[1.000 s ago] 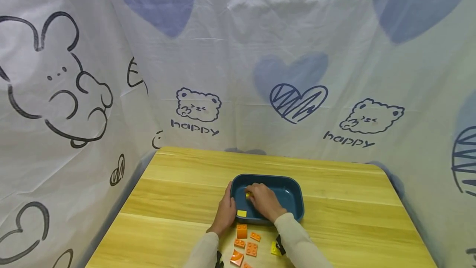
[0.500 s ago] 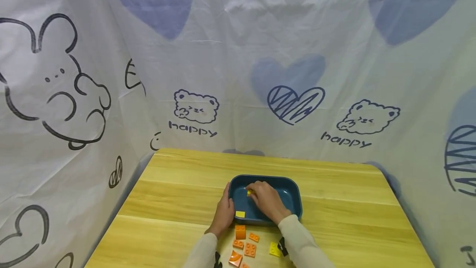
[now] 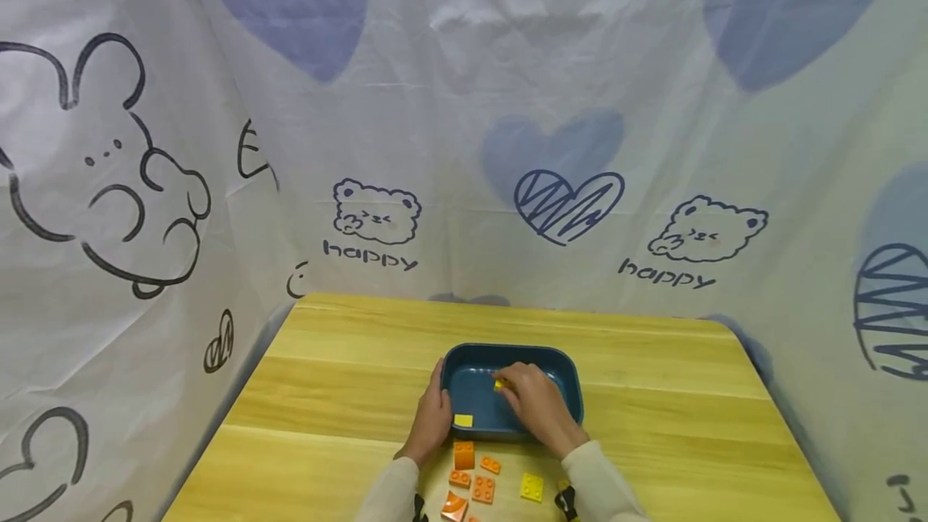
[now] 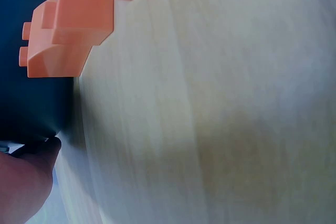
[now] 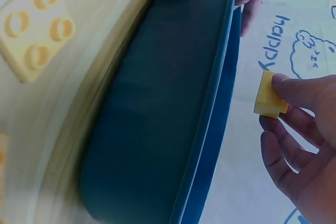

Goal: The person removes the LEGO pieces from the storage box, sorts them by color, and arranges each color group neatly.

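My right hand (image 3: 538, 408) is over the inside of a dark blue rectangular tray (image 3: 471, 387). Between thumb and fingers it pinches a small yellow toy brick (image 5: 266, 96), held above the rim in the right wrist view. Against the tray's left side lies my left hand (image 3: 429, 419), its fingers straight along the outer wall; part of it touches the tray's lower edge in the left wrist view. Another yellow brick (image 3: 463, 420) is in the tray's near left corner.
Several orange bricks lie on the wooden table (image 3: 326, 401) in front of the tray, among them a tall one (image 3: 464, 455) and a square one (image 3: 483, 489). A flat yellow brick (image 3: 532, 486) lies right of them. A printed cloth (image 3: 464, 264) hangs behind.
My right hand has moved a little right and nearer over the tray, still pinching the yellow brick. The flat yellow brick now shows fully beside my sleeve. My left hand stays at the tray.
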A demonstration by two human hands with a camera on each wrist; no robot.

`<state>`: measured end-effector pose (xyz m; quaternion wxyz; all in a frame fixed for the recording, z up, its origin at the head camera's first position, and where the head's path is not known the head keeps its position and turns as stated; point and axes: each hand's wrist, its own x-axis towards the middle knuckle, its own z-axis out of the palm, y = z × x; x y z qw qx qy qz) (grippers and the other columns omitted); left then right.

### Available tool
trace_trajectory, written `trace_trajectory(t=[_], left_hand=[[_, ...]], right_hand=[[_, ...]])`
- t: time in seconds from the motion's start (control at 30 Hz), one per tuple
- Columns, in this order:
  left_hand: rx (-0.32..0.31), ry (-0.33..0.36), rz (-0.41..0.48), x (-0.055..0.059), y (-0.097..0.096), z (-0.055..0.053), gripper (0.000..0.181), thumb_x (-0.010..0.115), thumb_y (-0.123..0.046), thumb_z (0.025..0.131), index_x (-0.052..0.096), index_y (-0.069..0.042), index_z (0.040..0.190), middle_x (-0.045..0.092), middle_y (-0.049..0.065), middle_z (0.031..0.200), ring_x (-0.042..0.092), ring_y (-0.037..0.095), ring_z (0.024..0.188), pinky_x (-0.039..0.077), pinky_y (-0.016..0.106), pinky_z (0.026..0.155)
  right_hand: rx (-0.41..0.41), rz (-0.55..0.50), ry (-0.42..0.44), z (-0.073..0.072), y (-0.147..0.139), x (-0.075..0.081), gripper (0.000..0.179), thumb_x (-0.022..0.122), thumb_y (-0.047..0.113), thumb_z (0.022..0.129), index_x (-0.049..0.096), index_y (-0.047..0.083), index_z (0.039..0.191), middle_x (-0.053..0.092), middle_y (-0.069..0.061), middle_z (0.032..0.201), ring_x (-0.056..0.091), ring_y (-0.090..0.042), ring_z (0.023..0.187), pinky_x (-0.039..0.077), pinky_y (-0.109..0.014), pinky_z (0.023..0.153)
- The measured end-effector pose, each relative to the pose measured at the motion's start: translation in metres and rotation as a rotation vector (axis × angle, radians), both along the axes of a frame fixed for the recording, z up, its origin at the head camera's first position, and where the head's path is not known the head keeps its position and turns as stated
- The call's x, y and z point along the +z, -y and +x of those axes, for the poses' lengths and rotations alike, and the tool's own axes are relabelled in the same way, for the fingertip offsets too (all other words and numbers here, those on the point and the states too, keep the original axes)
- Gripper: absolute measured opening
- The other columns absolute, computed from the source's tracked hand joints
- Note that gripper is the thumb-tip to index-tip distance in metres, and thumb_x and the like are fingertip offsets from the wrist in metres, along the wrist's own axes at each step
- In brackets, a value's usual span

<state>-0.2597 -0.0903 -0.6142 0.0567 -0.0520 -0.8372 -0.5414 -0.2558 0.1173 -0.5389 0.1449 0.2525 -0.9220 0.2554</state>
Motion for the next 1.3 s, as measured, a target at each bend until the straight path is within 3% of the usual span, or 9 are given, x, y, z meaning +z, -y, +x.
trace_trajectory(t=[0.2, 0.6, 0.83, 1.03, 1.3], left_hand=[[-0.002, -0.017, -0.001, -0.002, 0.003, 0.0, 0.056, 0.035, 0.006, 0.106, 0.023, 0.008, 0.161, 0.032, 0.03, 0.162, 0.033, 0.048, 0.148, 0.028, 0.062, 0.12], [0.011, -0.007, 0.001, -0.004, 0.002, 0.004, 0.056, 0.036, 0.006, 0.105, 0.024, 0.009, 0.16, 0.034, 0.031, 0.161, 0.035, 0.049, 0.146, 0.03, 0.063, 0.119], [0.007, -0.009, -0.004, -0.004, 0.001, 0.004, 0.056, 0.037, 0.006, 0.105, 0.024, 0.008, 0.16, 0.033, 0.031, 0.161, 0.035, 0.049, 0.146, 0.03, 0.063, 0.118], [0.01, -0.006, 0.006, -0.005, 0.002, 0.005, 0.056, 0.037, 0.006, 0.105, 0.024, 0.008, 0.16, 0.032, 0.031, 0.162, 0.034, 0.049, 0.147, 0.028, 0.062, 0.119], [0.004, 0.001, -0.005, -0.005, 0.002, 0.007, 0.056, 0.036, 0.006, 0.106, 0.023, 0.009, 0.16, 0.032, 0.031, 0.162, 0.033, 0.049, 0.147, 0.029, 0.062, 0.119]], right_hand=[[-0.017, -0.027, 0.021, 0.014, -0.01, 0.0, 0.018, 0.079, 0.013, 0.092, 0.08, 0.012, 0.11, 0.075, 0.002, 0.105, 0.068, -0.018, 0.093, 0.06, -0.035, 0.081], [-0.049, -0.006, -0.055, 0.044, -0.028, -0.004, 0.02, 0.084, 0.012, 0.086, 0.08, 0.013, 0.105, 0.076, 0.002, 0.1, 0.068, -0.016, 0.09, 0.061, -0.036, 0.081], [-0.082, -0.016, -0.004, 0.064, -0.043, -0.007, 0.02, 0.084, 0.01, 0.086, 0.08, 0.014, 0.105, 0.075, 0.004, 0.099, 0.067, -0.014, 0.09, 0.06, -0.03, 0.076], [-0.128, -0.013, 0.091, 0.078, -0.053, -0.013, 0.018, 0.082, 0.011, 0.088, 0.08, 0.014, 0.106, 0.074, 0.006, 0.101, 0.067, -0.014, 0.094, 0.06, -0.033, 0.081], [-0.149, 0.017, 0.151, 0.1, -0.064, -0.023, 0.021, 0.085, 0.008, 0.083, 0.079, 0.014, 0.102, 0.074, 0.004, 0.099, 0.069, -0.018, 0.092, 0.061, -0.038, 0.079]])
